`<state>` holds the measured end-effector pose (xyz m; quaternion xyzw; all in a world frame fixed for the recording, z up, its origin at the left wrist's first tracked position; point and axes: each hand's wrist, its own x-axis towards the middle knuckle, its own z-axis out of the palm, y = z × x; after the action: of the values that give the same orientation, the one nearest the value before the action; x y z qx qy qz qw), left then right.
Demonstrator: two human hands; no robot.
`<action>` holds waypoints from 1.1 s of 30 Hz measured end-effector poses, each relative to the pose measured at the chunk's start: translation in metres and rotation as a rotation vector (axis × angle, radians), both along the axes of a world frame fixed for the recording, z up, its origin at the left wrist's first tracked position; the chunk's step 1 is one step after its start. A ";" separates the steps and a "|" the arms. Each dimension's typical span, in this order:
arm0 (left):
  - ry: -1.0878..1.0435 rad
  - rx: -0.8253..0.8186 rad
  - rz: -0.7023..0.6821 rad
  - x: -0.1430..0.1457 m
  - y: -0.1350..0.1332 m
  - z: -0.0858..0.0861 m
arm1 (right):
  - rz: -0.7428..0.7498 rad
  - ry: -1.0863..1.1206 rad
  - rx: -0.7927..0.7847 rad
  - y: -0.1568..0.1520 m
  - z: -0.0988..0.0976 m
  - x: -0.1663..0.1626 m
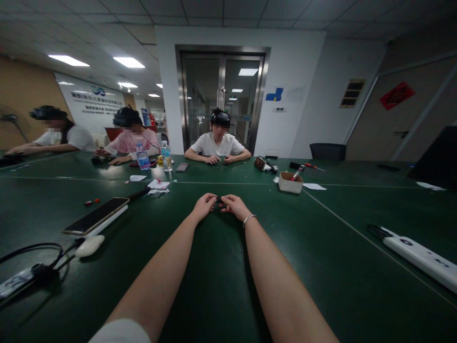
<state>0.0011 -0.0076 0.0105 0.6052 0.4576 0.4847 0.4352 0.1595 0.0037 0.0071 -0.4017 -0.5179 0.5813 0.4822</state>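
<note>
Both my arms reach out over the dark green table (pixel 221 267). Between my fingertips is a small black object (pixel 219 199), too small and dark to name. My left hand (pixel 205 207) pinches it from the left side. From the right, my right hand (pixel 233 206) has thumb and fingers closed on its other end, and a silver bracelet (pixel 249 219) circles that wrist. The two hands almost meet, and the fingers partly cover the object.
Left of my arms lie a phone (pixel 98 216) on a white block, a white mouse-shaped object (pixel 90 246) and cables. A small box (pixel 290 182) stands ahead right. White power strips (pixel 421 255) lie at the sides. Bottles (pixel 166 156) and several people (pixel 217 143) are across the table.
</note>
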 end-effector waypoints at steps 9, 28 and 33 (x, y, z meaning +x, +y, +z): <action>0.011 0.003 0.009 -0.001 0.002 -0.003 | 0.011 0.002 0.011 0.000 -0.001 0.001; 0.011 0.014 -0.004 -0.002 0.005 -0.006 | 0.012 -0.015 0.014 0.000 -0.001 0.001; 0.025 0.019 -0.010 -0.002 0.004 -0.006 | 0.008 -0.020 0.010 0.001 -0.002 0.001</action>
<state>-0.0014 -0.0036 0.0049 0.6177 0.4553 0.4792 0.4260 0.1605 0.0046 0.0053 -0.4029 -0.5272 0.5764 0.4769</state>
